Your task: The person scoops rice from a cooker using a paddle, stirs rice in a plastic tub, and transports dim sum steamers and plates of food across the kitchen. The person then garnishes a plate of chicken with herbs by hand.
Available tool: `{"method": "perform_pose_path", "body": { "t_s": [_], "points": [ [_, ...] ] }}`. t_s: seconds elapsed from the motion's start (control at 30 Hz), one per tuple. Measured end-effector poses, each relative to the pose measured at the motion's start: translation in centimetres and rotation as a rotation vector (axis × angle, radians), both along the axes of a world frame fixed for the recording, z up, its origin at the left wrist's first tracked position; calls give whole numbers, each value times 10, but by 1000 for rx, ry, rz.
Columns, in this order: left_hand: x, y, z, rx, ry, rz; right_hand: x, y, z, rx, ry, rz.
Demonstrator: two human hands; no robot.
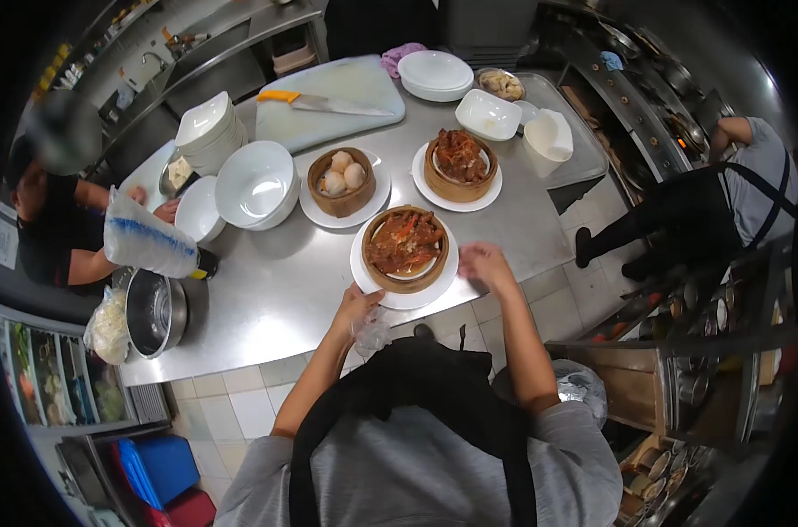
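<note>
Nearest me, a white plate (361,270) carries a round bamboo steamer (407,283) of brown-sauced food (404,242) that looks like chicken feet. My left hand (357,307) grips the plate's lower left rim, with crumpled clear plastic (371,334) by the wrist. Just off the plate's right side is my right hand (484,263), its fingers loosely apart and slightly blurred, holding nothing visible. Behind stand a second steamer (460,189) of similar food and a third steamer (339,204) of pale round dumplings, each on a white plate.
A knife (329,104) lies on the cutting board (364,75). White bowls (257,183) and stacked square dishes (207,123) stand left, near a plastic-wrapped roll (148,233) and metal bowl (155,312). One person (47,211) is at the left, another (724,202) at the right.
</note>
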State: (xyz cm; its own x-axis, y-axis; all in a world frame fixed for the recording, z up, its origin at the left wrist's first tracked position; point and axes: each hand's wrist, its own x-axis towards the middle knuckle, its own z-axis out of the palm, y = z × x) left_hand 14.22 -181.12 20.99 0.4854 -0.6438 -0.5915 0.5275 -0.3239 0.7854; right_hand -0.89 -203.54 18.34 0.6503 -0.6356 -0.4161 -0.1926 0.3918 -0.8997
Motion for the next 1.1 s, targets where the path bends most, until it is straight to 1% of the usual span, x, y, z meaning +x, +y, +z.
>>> {"method": "perform_pose_path", "body": {
  "t_s": [0.03,0.07,0.13,0.17,0.23,0.3,0.33,0.4,0.43,0.5,0.57,0.63,0.67,0.7,0.73,0.77,0.8,0.83,0.9,0.93,0.97,1.03,1.07,1.1],
  "points": [
    [-1,1,-2,-26,-15,-61,4,-11,-6,-6,2,-139],
    [-4,0,0,-17,-3,-40,11,-22,-1,3,14,-118],
    [-6,-4,8,-86,86,-29,29,-42,16,114,-216,-445],
    [-4,-2,0,-95,75,-2,34,-52,11,111,-225,-416],
    [4,2,-23,-15,163,-43,45,-74,0,80,-20,-412],
    [-1,0,-7,9,166,-3,51,-76,-1,86,8,-427],
    [-1,6,-8,-61,232,-27,55,-80,-3,84,1,-401],
    [-11,10,3,-57,222,36,55,-76,-8,107,-132,-460],
    [-16,11,5,-55,211,73,58,-76,-12,114,-119,-442],
    [-19,19,-7,-49,233,84,61,-76,-10,169,-310,-511],
    [-28,29,-15,-51,257,96,63,-75,-6,141,-318,-496],
    [-36,39,-15,-48,241,269,66,-76,-5,111,-336,-475],
    [-35,46,-1,-71,259,239,61,-78,-8,109,-382,-445],
    [-34,52,8,-71,266,262,58,-77,-8,110,-427,-413],
    [-35,58,16,-32,267,352,53,-76,-7,121,-434,-412],
    [-38,70,18,10,269,450,45,-74,-7,77,-425,-398],
    [-41,86,15,-32,248,496,38,-71,-6,37,-420,-375],
    [-41,98,23,-28,255,553,31,-66,-3,15,-403,-365],
    [-38,121,44,-67,142,475,9,-59,-2,-43,-357,-313],
    [-36,147,33,-43,121,402,1,-52,-1,-85,-332,-275],
    [-39,161,36,-42,119,455,-3,-36,12,-82,-310,-236],
    [-42,186,43,-212,-12,629,-5,-2,40,-117,-240,-187],
    [-43,212,37,-187,-26,560,-7,17,50,-121,-174,-197],
    [-47,234,36,-185,-40,614,-8,33,54,-128,-198,-143]
  ]
}}
